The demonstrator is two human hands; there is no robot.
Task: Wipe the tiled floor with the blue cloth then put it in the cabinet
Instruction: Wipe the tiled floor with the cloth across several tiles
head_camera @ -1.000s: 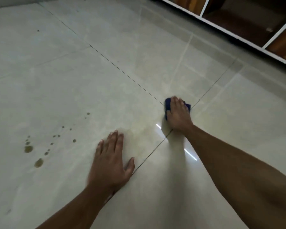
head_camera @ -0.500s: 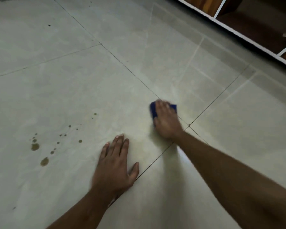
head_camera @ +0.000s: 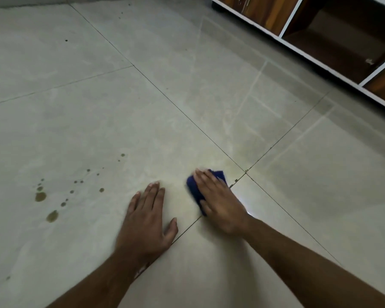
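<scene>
My right hand (head_camera: 219,203) lies flat on the blue cloth (head_camera: 192,186), pressing it onto the pale tiled floor (head_camera: 142,107) beside a grout crossing. Only the cloth's left and far edges show from under the fingers. My left hand (head_camera: 148,218) rests palm down on the floor just left of it, fingers spread, holding nothing. The cabinet (head_camera: 333,70), white-framed with wood panels and a dark open compartment, stands at the top right.
Brown drips and spots (head_camera: 40,196) dot the tile to the left of my left hand, with smaller specks (head_camera: 88,170) trailing toward the middle. A faint yellowish smear (head_camera: 180,174) shows on the tile around the cloth. A small object (head_camera: 369,61) lies inside the cabinet's compartment.
My right hand has slid the cloth across the floor toward me and to the left, ending close beside my left hand. The view has tilted, showing more of the cabinet.
</scene>
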